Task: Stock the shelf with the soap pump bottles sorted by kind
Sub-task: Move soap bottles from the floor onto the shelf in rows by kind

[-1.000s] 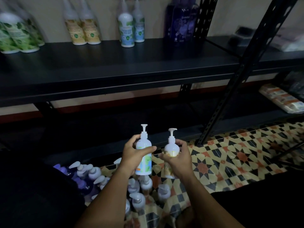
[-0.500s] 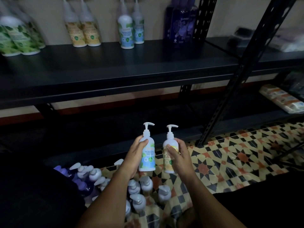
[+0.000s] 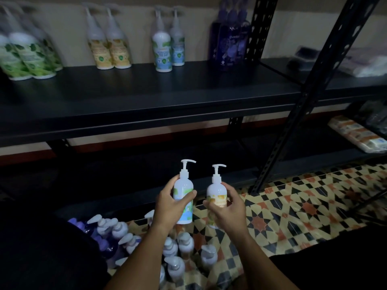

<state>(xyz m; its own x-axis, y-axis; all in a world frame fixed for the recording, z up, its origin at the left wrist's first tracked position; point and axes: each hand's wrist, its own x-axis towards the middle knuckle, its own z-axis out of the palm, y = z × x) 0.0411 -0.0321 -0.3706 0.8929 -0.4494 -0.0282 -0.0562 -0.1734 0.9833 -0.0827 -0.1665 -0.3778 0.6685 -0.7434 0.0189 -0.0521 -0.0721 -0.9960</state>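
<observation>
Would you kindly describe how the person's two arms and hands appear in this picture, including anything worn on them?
Both forearms are bare up to the frame's bottom edge, with no sleeves visible. The left hand and right hand wear no gloves, and no rings, watch or bracelets can be seen in the dim light. The fingers look slender with short nails. A dark garment shows at lower left.
</observation>
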